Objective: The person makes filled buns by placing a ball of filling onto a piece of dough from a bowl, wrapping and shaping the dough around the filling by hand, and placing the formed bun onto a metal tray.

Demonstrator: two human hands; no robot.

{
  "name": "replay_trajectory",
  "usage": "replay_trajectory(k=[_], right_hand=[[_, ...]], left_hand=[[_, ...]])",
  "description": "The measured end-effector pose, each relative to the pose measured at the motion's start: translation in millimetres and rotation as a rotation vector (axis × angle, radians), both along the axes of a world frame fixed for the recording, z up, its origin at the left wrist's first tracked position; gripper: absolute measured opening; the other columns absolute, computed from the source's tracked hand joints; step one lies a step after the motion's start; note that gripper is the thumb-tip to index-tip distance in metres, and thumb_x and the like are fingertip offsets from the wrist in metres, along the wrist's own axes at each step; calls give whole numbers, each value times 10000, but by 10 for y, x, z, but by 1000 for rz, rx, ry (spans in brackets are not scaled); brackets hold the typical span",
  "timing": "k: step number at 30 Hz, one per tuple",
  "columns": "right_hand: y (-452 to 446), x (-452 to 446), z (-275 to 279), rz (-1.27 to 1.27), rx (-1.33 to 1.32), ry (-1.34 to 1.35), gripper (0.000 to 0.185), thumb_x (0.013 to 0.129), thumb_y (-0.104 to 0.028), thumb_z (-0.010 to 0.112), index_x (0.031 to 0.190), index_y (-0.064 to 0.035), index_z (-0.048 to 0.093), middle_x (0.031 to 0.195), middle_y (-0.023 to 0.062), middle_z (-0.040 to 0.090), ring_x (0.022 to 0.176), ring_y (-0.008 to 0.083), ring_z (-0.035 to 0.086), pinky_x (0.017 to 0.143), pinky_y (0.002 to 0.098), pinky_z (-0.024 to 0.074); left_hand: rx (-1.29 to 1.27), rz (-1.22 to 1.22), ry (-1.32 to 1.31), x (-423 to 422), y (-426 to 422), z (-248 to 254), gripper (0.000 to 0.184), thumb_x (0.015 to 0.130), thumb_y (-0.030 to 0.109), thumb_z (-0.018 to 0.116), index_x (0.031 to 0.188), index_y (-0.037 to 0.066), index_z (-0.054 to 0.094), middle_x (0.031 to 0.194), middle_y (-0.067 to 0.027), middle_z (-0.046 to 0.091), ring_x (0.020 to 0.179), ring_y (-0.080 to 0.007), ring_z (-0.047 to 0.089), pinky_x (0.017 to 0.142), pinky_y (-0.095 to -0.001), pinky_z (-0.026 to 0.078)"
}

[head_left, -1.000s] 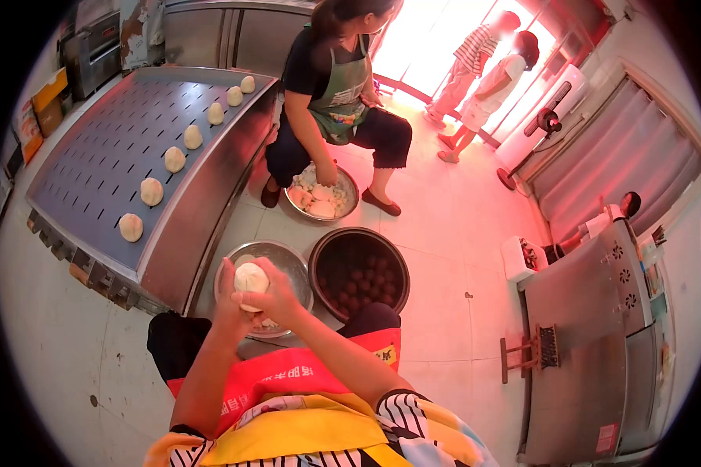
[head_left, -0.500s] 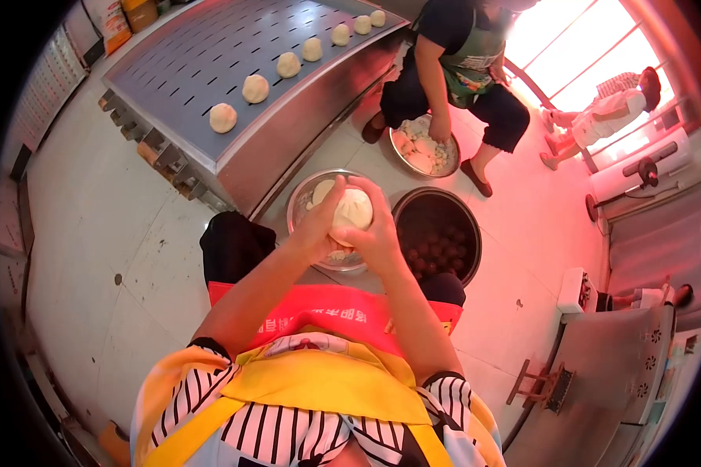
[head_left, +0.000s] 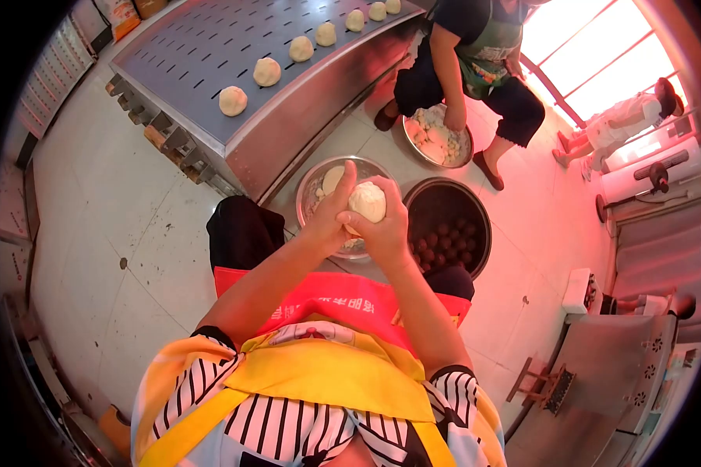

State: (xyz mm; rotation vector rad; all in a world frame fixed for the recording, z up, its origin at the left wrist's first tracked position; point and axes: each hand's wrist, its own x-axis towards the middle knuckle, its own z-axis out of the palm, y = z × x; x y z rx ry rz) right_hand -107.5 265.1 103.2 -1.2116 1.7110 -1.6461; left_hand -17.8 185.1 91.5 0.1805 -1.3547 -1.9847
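Note:
A pale, smooth filled dough ball (head_left: 368, 201) sits between my two hands, above a clear bowl. My right hand (head_left: 388, 226) wraps round its right and lower side, thumb across the front. My left hand (head_left: 333, 214) is cupped against its left side, fingers pointing up and held together; their inner side is hidden. Under the hands, the bowl (head_left: 304, 183) holds pieces of dough (head_left: 332, 179), partly covered by my left hand. To the right stands a dark round pot (head_left: 487, 233) with several dark brown balls (head_left: 444, 245) in it.
A metal table with a slotted top (head_left: 187, 58) stands at upper left, with a row of several dough balls (head_left: 267, 71) along its edge. A seated co-worker's hand (head_left: 455, 117) reaches into a basin of dough (head_left: 436, 144). Another person (head_left: 619, 117) is at far right.
The whole view has shifted slightly, with the scene lower and to the right. My right hand has closed further round the dough ball, which now shows a rounder, smoother top.

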Motion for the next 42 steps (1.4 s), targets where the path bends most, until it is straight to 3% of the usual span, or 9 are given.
replay_trajectory(k=[2, 4, 8, 11, 17, 20, 23, 35, 42], right_hand=[[53, -7, 206, 185, -48, -313, 560, 620, -176, 818, 1101, -38, 566, 1008, 47, 580, 970, 151, 546, 838, 308, 467], [71, -41, 186, 214, 58, -345, 547, 636, -189, 815, 1100, -36, 568, 1000, 47, 578, 959, 146, 548, 823, 306, 472], [11, -52, -62, 20, 90, 86, 519, 677, -213, 804, 1104, -36, 569, 990, 47, 575, 934, 129, 551, 786, 299, 482], [70, -30, 150, 285, -61, -380, 516, 689, -220, 803, 1111, -36, 569, 981, 57, 575, 920, 126, 554, 764, 300, 488], [19, -81, -52, 51, 83, 4, 579, 654, -268, 823, 1116, -31, 567, 973, 85, 577, 908, 169, 568, 779, 319, 484], [75, -30, 155, 263, -20, -168, 599, 638, -282, 828, 1114, -38, 557, 981, 114, 586, 898, 239, 584, 804, 348, 476], [3, -32, -155, 56, 73, 124, 629, 638, -294, 830, 1132, -36, 539, 1011, 124, 592, 906, 254, 588, 822, 356, 470], [9, -19, -3, 220, -33, -357, 555, 711, -235, 804, 1158, -51, 532, 995, 86, 594, 901, 164, 574, 801, 310, 485], [-40, -6, -36, 120, 73, -82, 585, 690, -194, 807, 1191, -65, 533, 998, 61, 592, 935, 157, 567, 829, 301, 478]], left_hand=[[11, -55, -24, 38, 6, -36, 487, 927, 566, 460, 1174, 146, 464, 1023, -22, 593, 927, -147, 626, 719, -311, 542], [681, -362, -160, 75, -60, 91, 490, 929, 568, 452, 1181, 148, 472, 1029, -24, 595, 932, -153, 626, 734, -316, 540], [680, -262, -158, 52, 12, 73, 514, 932, 579, 432, 1179, 132, 490, 1046, -31, 599, 936, -159, 628, 756, -313, 535], [651, -313, -200, 76, -28, 35, 528, 923, 588, 442, 1154, 119, 512, 1043, -33, 606, 934, -158, 630, 752, -323, 541], [691, -217, -183, 42, 58, 79, 539, 898, 599, 490, 1132, 115, 528, 1049, -22, 601, 960, -154, 621, 752, -329, 544], [742, -236, -244, 104, 6, 99, 551, 893, 605, 492, 1143, 114, 521, 1063, -29, 593, 970, -164, 618, 765, -333, 541], [682, -262, -109, 65, -17, -117, 552, 892, 603, 496, 1150, 116, 521, 1064, -40, 589, 965, -174, 619, 777, -342, 540], [653, -290, -167, 116, -22, -44, 541, 906, 534, 531, 1169, 63, 497, 1045, -68, 603, 934, -191, 638, 763, -320, 553], [639, -221, -197, 78, -57, -156, 650, 909, 648, 368, 1246, 103, 475, 1117, -75, 596, 1002, -190, 624, 779, -348, 556]])
